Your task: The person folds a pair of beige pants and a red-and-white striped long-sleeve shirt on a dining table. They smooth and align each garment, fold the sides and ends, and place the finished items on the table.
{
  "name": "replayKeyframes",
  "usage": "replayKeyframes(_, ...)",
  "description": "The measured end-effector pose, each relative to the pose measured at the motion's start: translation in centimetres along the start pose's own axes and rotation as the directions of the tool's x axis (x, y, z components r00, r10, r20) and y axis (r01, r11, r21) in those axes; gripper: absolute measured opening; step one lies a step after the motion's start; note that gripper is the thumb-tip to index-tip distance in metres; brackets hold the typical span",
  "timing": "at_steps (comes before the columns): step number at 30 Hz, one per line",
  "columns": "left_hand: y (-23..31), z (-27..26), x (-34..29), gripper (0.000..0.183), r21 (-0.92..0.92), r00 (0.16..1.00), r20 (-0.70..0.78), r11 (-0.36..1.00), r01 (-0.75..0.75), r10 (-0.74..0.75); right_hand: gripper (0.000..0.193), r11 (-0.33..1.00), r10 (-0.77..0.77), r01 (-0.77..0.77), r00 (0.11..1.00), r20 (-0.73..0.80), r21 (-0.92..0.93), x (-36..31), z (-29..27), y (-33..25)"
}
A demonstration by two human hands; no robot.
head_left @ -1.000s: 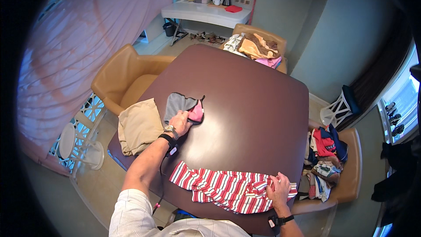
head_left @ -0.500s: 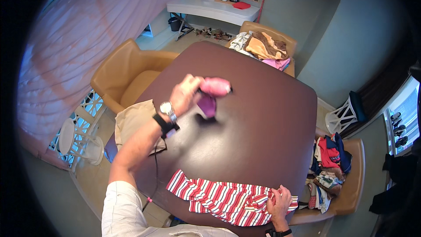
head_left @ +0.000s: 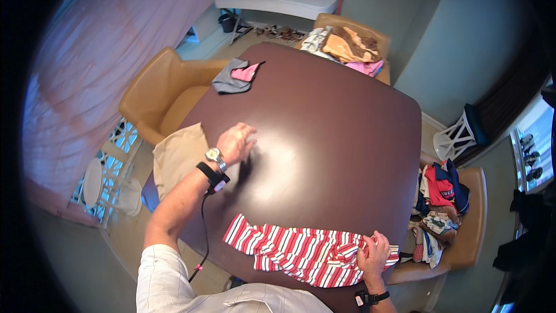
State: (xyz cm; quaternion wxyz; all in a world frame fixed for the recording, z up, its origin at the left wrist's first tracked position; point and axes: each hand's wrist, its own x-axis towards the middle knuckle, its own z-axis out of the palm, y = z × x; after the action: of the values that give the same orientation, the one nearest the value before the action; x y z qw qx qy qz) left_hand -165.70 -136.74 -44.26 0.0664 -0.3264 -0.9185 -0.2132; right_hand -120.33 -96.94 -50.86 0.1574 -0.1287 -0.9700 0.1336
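Observation:
A red, white and dark striped garment [head_left: 301, 253] lies spread along the table's near edge. My right hand [head_left: 374, 255] is on its right end, fingers bent over the bunched cloth. My left hand [head_left: 236, 144] hovers above the left part of the table, loosely curved with fingers apart and nothing in it. A small grey and pink cloth item [head_left: 233, 81] rests folded over at the table's far left edge. Close to my left forearm, a beige folded cloth [head_left: 180, 159] sits on the left edge.
The brown table [head_left: 341, 139] fills the middle. Clothes are heaped on a tan chair [head_left: 472, 226] at the right and another chair [head_left: 327, 21] at the far side. A tan armchair [head_left: 147, 95] stands at the left. A black cable [head_left: 205, 226] hangs from my left wrist.
My left hand has let go of the pink and purple cloth item and drawn back nearer. A grey and pink item now lies at the far left edge. My right hand stays on the striped garment.

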Motion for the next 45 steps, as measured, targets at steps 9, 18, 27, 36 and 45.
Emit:
replayKeyframes(9, -1.7, -2.5, -16.5, 0.08, 0.305, 0.853, -0.187, 0.797, 0.521, -0.486, 0.051, 0.998, -0.044, 0.045, 0.999, -0.019, 0.033, -0.2, 1.0, 1.0)
replayKeyframes(18, -3.8, 1.9, -18.3, 0.091, 0.201, 0.791, -0.137, 0.765, 0.611, -0.596, 0.048, 1.0, -0.027, 0.027, 1.0, 0.005, 0.009, -0.5, 1.3, 1.5)
replayKeyframes(27, -8.8, 2.5, -8.6, 0.09, 0.3, 0.864, -0.015, 0.822, 0.484, -0.503, 0.05, 0.999, -0.024, 0.023, 1.0, 0.021, 0.043, -0.2, 0.6, 0.7)
replayKeyframes(36, -13.2, 0.1, -7.0, 0.077, 0.161, 0.898, 0.176, 0.911, 0.378, -0.404, 0.05, 0.999, 0.0, 0.0, 1.0, 0.011, 0.049, 0.0, 0.6, 0.4)
replayKeyframes(45, -16.2, 1.4, -5.2, 0.045, -0.074, 0.889, 0.077, 0.886, 0.458, -0.452, 0.049, 0.999, 0.01, -0.012, 0.999, 0.031, 0.046, -0.3, 0.2, 0.3)
